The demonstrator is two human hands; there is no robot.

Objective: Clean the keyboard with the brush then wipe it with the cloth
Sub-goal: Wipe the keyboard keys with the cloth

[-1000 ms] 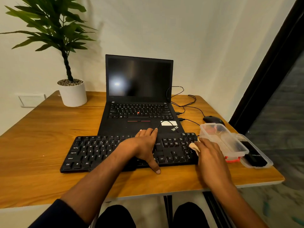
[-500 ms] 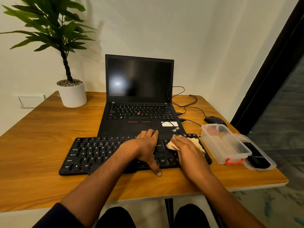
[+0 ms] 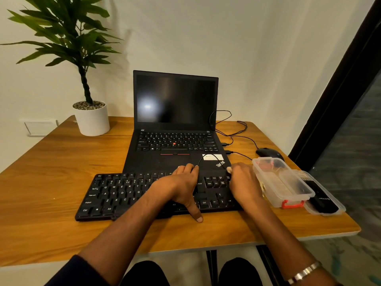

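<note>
Wiping stage, by the look of it. The right hand (image 3: pixel 245 183) lies over the far-right block of the black keyboard (image 3: pixel 123 193), fingers curled down on a pale cloth (image 3: pixel 228 169); only a small cream tuft shows past the fingertips, so the bundle itself is hidden and the clasp is read from the finger posture, probably a bunched hold rather than a flat press. The left hand (image 3: pixel 183 185) steadies the board just left of that grip, fingers reaching over the far edge and thumb hooked round the near edge onto the wooden table (image 3: pixel 51 172), clamping the keyboard in place. Brush not identifiable; it may sit in the clear plastic box (image 3: pixel 284 182) immediately right of the wiping hand, but the contents blur. Risks, as judged: the box stands almost against the right wrist, and an outward stroke could shove it, and the lid (image 3: pixel 327 201) with a dark item lying beyond it, toward the table's right edge. A thin black cable (image 3: pixel 204 158) loops just beyond both hands across the laptop (image 3: pixel 175 129) palm rest; cloth or fingers could snag it. Loose fabric may catch on keycap corners. Materials: matte hard plastic keys with gaps between; soft crumpled cloth; glossy translucent box with a red latch; smooth varnished wood grain.
</note>
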